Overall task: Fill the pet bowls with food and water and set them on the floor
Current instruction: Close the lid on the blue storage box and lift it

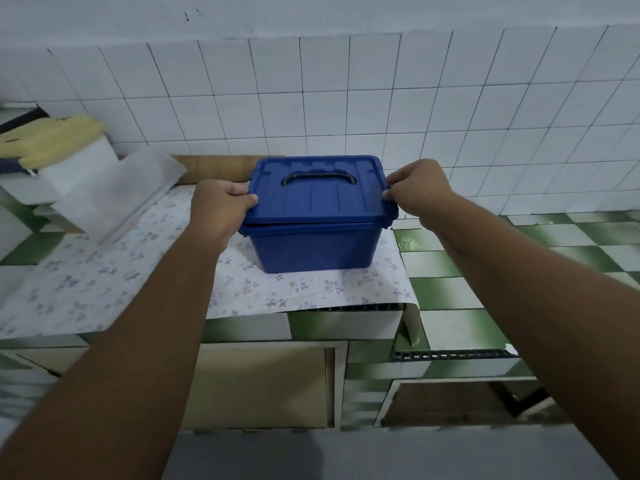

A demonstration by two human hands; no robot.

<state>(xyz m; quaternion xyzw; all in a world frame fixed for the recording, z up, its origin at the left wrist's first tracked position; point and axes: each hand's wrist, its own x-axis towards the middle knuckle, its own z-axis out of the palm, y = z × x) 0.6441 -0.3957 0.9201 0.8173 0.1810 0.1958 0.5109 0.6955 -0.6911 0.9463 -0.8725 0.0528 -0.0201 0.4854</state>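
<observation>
Left grip [221, 206]: I see the fingers curled over the left end of the lid [315, 202], thumb tip pressed on the lid's top edge, pinching that end.
Right grip [415, 192]: curled the same way round the lid's right end, thumb tip on the corner just above the clip [392, 216].
Blue box [311, 247]: it stands upright on the table [440, 292], on the flowered sheet [104, 285] near the sheet's right edge, close to the tiled wall [346, 98].
Handle [319, 177]: dark, lying flat on the lid between my two grips, touched by neither.
Hidden: the left clip is behind my left grip, and the box is opaque, so I cannot see inside.
Hard to make out: a dark line runs between lid and body along the front; I cannot tell whether the lid is seated or slightly lifted.
Left side: a yellow cloth [52, 140] lies over a white container [79, 171], blurred, with a clear plastic piece [117, 199] beside it.
Behind: a brown roll [214, 166] lies along the wall.
Below: a cabinet door [256, 386] sits under the table, partly cut by my forearms.
</observation>
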